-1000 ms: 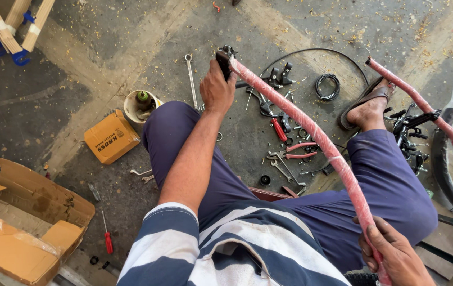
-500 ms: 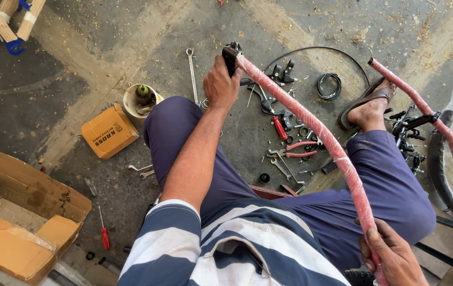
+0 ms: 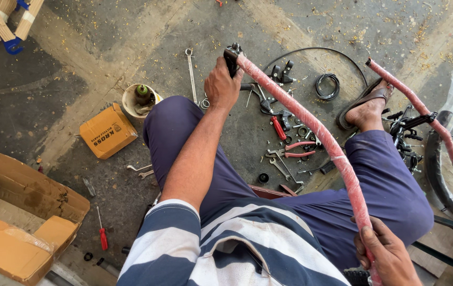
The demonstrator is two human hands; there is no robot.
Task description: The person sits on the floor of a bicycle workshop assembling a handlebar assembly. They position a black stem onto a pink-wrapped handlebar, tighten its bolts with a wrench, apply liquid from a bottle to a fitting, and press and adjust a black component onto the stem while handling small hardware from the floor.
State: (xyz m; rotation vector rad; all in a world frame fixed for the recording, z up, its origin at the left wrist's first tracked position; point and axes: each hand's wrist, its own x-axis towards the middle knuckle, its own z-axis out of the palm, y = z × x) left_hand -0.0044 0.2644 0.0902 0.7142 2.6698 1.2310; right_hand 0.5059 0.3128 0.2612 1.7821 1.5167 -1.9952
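Pink-wrapped tube (image 3: 311,124): slants across the lap; left hand (image 3: 221,85) grip closed at its black upper end, right hand (image 3: 388,254) grip closed at the lower. Floor (image 3: 105,63) around: long spanner (image 3: 191,71), red-handled pliers (image 3: 290,149), cable coil (image 3: 327,85), orange box (image 3: 107,131), small pot (image 3: 137,100).

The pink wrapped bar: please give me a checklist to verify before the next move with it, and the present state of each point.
1. Left hand grips the far end of the pink wrapped bar, at the black part: ok.
2. Right hand holds the near end of the bar: ok.
3. Bar lifted above the loose tools on the floor: cannot tell.
4. Floor between the legs free of clutter: not ok, pliers, spanners and small parts lie there.
5. Foot in the sandal apart from the second pink bar: cannot tell.
6. Black part tight on the bar: cannot tell.
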